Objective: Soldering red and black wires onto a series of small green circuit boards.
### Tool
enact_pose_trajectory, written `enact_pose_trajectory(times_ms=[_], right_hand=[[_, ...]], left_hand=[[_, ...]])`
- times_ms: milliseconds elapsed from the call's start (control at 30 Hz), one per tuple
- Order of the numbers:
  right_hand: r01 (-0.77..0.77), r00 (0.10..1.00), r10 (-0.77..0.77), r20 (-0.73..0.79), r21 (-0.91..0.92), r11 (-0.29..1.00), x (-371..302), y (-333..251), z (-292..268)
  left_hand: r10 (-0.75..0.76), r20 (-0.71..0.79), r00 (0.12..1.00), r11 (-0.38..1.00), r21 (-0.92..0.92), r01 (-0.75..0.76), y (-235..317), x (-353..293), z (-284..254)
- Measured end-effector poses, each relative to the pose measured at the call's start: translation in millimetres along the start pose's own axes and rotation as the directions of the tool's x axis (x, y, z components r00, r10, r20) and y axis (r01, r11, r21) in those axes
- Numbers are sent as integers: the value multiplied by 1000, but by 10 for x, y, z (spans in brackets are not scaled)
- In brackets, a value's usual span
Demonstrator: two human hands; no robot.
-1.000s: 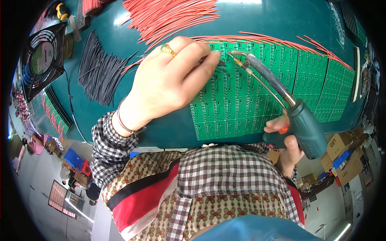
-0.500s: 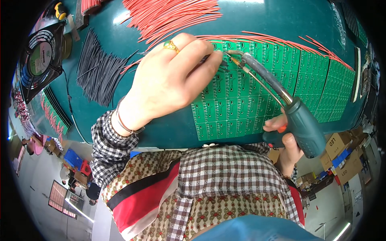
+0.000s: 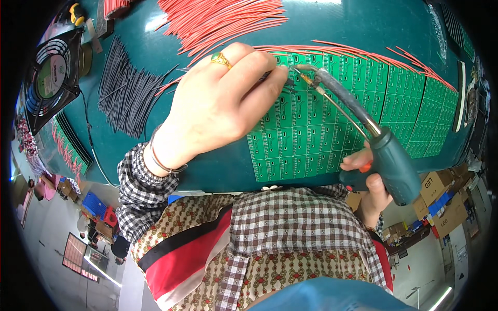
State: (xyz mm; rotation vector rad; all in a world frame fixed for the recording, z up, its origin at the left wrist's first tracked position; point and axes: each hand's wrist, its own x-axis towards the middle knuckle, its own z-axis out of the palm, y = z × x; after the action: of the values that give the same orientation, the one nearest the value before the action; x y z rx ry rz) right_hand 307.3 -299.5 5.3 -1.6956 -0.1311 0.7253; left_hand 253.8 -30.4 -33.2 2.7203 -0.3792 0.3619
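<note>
Left hand [image 3: 220,106] is curled over the green circuit boards [image 3: 332,129] on the teal table [image 3: 363,20], fingertips pinching a thin wire – hard to make out. Right hand [image 3: 371,186] grips the soldering gun [image 3: 363,135], tip touching the boards beside those fingertips.

Place: electronics workshop
Signs: green boards [image 3: 358,103] on bench [image 3: 363,20]; red wires [image 3: 228,20] above boards; fan [image 3: 49,78] left of boards
</note>
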Motion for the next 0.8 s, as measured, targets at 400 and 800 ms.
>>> enact_pose_trajectory(times_ms=[400,800], right_hand=[[0,999,2,-49,50,999,-44,6,-84],[59,992,-49,-120,86,995,0,-7,-134]], left_hand=[[20,-24,1000,1000,10,-19,-4,9,-9],[-1,-234,972,999,-45,-9,62,43,-25]])
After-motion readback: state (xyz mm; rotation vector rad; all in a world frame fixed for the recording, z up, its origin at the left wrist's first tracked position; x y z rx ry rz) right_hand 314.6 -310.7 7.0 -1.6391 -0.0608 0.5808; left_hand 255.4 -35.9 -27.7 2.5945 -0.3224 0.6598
